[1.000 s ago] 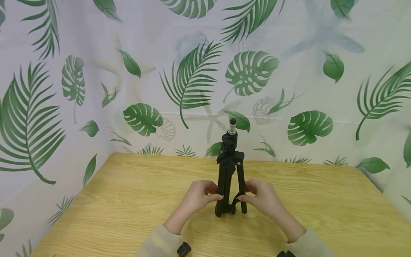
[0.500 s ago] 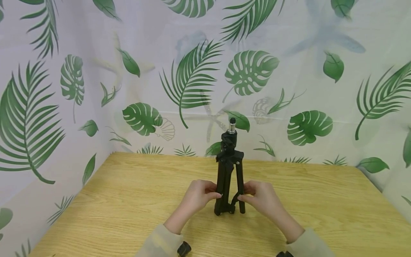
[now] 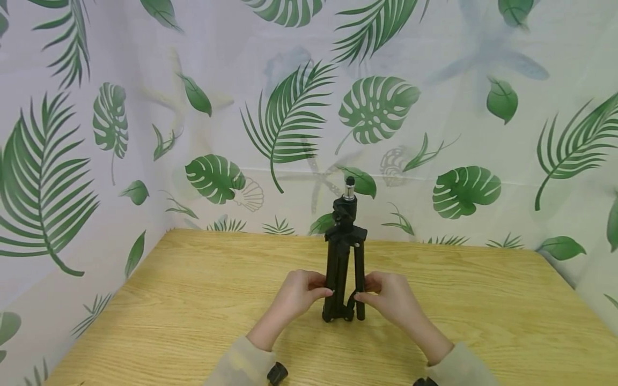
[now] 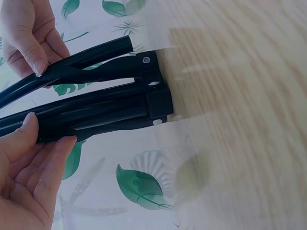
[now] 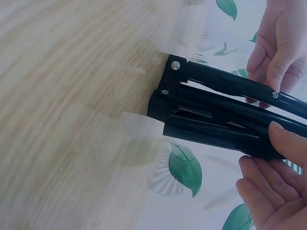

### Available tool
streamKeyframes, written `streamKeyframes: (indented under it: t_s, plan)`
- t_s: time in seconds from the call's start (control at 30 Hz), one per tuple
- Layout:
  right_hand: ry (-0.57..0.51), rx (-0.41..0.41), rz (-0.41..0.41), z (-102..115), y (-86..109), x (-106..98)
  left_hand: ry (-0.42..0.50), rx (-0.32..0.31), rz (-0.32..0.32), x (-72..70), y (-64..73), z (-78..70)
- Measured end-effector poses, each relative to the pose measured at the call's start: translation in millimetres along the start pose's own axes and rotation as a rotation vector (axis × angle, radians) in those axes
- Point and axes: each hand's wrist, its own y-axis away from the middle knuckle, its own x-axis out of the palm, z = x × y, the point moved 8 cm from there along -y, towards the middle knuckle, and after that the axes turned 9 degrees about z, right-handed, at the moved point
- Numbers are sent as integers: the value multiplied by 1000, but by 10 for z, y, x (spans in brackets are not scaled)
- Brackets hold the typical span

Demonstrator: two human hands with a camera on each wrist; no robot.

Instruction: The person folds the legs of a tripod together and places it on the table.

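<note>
A black tripod stand point(image 3: 345, 236) with a silver stud and black cap on top stands upright, its legs folded nearly together. My left hand point(image 3: 298, 294) pinches the left leg low down, thumb in front and fingers behind. On the other side my right hand point(image 3: 393, 300) pinches the right leg point(image 3: 359, 268) between thumb and fingers. That leg stands slightly away from the rest at its lower end, joined by a slanting brace point(image 3: 351, 306). In the left wrist view, riveted braces point(image 4: 147, 60) meet at the foot of the centre column. The right wrist view shows the legs point(image 5: 216, 136) lying nearly parallel.
The stand is on a light wood-grain table point(image 3: 203, 300). A white cloth with printed green leaves point(image 3: 309, 48) hangs behind the table and along both sides. A small black piece point(image 3: 277, 373) sits at the left sleeve, another point(image 3: 425, 381) at the right.
The right leg has swung inward to the left, and my right hand has moved with it. The gap to the other legs has narrowed; my left hand has hardly moved.
</note>
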Motion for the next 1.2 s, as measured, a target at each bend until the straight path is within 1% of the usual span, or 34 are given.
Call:
streamKeyframes:
  t_s: [0.23,0.47,0.67,0.87,1.07,1.2]
  plan:
    - [10,-9,-13,26,-13,3,4,-2,6,0,-11,23]
    - [9,2,-15,31,-35,10,-3,25,9,2,-23,7]
    - [7,16,-13,24,-44,29,10,17,16,24,-27,18]
    - [-7,5,-16,24,-49,47,23,31,18,40,-29,17]
    - [-3,2,-24,22,-59,56,14,23,27,44,-35,13]
    - [-1,2,-28,20,-76,65,7,32,27,36,-31,9]
